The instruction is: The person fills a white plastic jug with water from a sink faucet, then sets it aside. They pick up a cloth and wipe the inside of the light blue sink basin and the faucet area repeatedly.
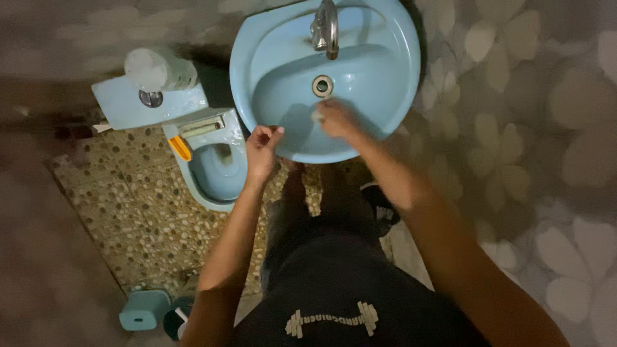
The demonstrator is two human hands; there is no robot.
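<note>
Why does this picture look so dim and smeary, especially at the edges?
Head view: dim, soft light throughout; the right hand in the blue sink is motion-blurred; the left hand on the rim is sharper; the flowered wall and floor smear toward the corners; a faint sheen shows on the tap.

Both bare arms are seen from above, extended forward from the body. The left arm is held nearly straight, its forearm running upward in the view to the left hand (261, 151). This hand is curled, with the fingers (268, 133) bent inward and the thumb raised beside them. The right arm is bent at the elbow and angled inward toward the left. The right hand (336, 119) is shown palm down, blurred, with the fingers closed loosely together. The two hands are held near each other, apart and not touching.
</note>
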